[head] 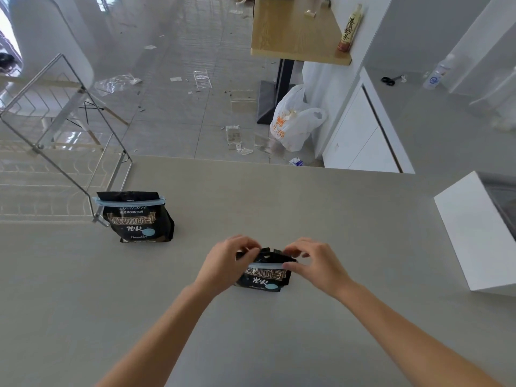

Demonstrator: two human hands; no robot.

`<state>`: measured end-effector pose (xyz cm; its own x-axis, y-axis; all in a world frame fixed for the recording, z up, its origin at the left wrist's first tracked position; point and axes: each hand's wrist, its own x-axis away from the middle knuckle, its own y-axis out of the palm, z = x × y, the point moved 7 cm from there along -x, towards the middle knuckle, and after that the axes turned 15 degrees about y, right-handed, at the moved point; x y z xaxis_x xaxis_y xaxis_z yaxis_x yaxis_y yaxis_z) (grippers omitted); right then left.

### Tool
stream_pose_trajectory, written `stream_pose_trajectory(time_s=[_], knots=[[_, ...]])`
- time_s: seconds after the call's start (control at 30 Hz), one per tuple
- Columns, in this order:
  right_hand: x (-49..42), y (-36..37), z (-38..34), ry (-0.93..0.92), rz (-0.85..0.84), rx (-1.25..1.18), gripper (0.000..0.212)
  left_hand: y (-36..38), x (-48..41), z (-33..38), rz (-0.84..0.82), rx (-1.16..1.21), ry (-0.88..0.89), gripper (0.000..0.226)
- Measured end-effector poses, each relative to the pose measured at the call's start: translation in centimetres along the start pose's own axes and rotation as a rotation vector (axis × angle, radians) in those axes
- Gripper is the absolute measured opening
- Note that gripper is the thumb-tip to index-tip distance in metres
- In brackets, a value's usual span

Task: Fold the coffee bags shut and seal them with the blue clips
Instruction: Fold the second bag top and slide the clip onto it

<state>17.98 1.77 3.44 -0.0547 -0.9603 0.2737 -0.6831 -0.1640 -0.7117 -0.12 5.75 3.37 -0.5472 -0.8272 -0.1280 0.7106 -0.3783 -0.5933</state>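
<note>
Two bare forearms, no sleeves in view, left hand (227,263), right hand (315,266), slim fingers (296,248), no rings or watch

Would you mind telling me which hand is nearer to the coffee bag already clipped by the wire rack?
Left. The left hand works the near bag's left end, on the clipped bag's side; the right hand is at the far end, further away.

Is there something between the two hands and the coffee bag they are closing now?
Nothing visible. The left hand and the right hand are already on the top of the near coffee bag, at both ends of its blue clip. The second bag, already clipped, stands apart to the left on the counter.
</note>
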Motion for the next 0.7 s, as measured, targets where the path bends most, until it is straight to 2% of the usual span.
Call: stream_pose_trajectory(time_s=[0.07, 0.13, 0.3, 0.43, 0.6, 0.7], knots=[[0.3, 0.0, 0.6, 0.025, 0.012, -0.042, 0.016, 1.8, -1.2, 2.4, -0.185, -0.218, 0.166, 0.015], [0.6, 0.2, 0.6, 0.014, 0.043, -0.049, 0.014, 3.3, -2.0, 3.6, -0.244, -0.313, 0.226, 0.019], [1.8, 0.1, 0.7, -0.048, 0.143, -0.066, 0.014, 3.3, -1.4, 3.3, -0.025, -0.173, 0.170, 0.004], [2.0, 0.2, 0.2, -0.111, 0.180, -0.141, 0.016, 3.0, -0.2, 2.8, 0.090, -0.098, 0.161, 0.006], [1.0, -0.1, 0.7, -0.102, 0.178, -0.211, 0.017, 2.5, -0.3, 3.1, 0.212, -0.073, 0.160, 0.008], [0.4, -0.4, 2.0, -0.053, 0.168, -0.218, 0.015, 2.7, -0.6, 3.4, 0.191, -0.069, 0.198, 0.008]])
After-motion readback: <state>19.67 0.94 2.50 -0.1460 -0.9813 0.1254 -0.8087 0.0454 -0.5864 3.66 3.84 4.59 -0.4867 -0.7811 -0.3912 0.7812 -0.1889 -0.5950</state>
